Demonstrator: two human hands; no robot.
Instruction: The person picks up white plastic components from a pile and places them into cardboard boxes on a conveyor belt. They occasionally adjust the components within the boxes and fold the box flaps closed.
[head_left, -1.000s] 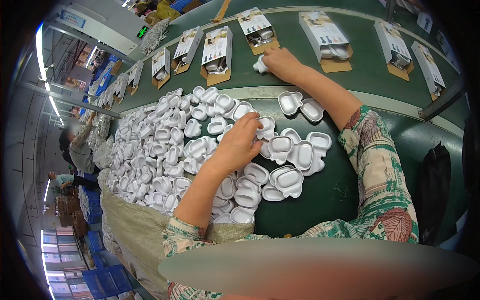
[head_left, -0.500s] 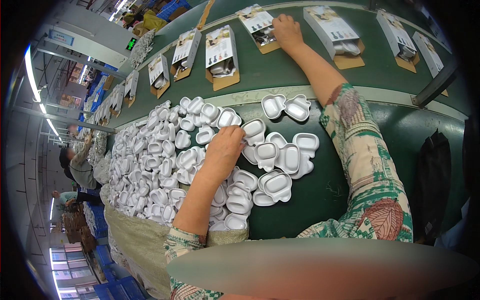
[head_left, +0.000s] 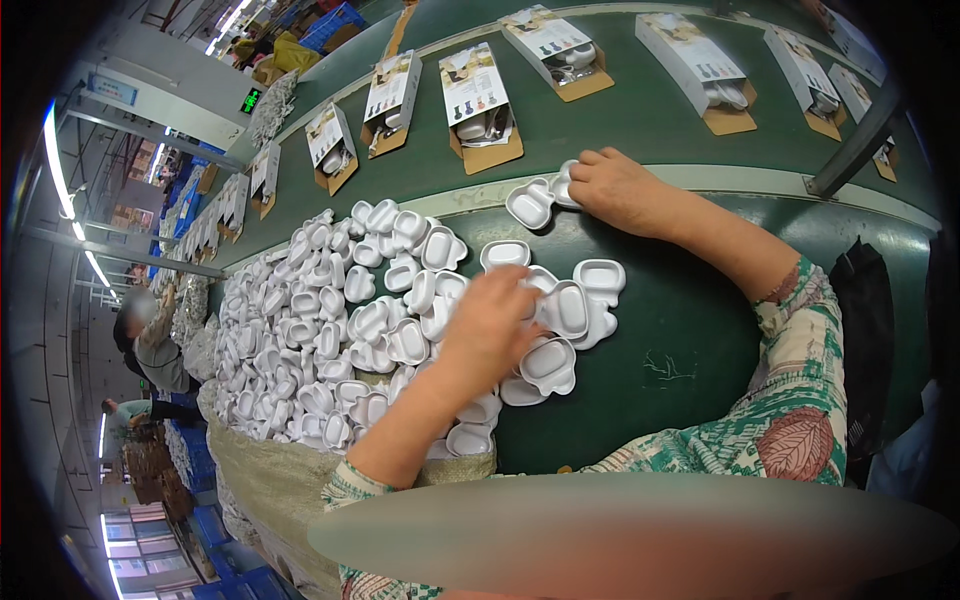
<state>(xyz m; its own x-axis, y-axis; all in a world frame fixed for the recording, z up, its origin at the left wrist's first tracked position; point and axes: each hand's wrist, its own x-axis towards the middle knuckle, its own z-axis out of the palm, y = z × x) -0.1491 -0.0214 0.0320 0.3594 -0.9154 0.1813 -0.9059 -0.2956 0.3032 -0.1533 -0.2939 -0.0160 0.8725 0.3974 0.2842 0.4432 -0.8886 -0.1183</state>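
Observation:
My right hand has its fingers closed over the edge of a white plastic piece with a rounded recess. Touching that piece on its left is a similar one. My left hand is smeared by motion over a loose group of these pieces, and its fingertips cannot be made out. Right of it lie more of them, such as an overlapping piece and a lower one. A large heap of white pieces spreads to the left of my left forearm.
Beyond the table's pale rail, a green conveyor belt carries several open boxes, including a nearby box with parts inside. A metal post stands at the right. A woven sack lies under the heap's front. Other people are at far left.
My right hand has come back from a box on the belt to the white pieces by the rail. My left hand has moved right and nearer. The boxes have shifted right.

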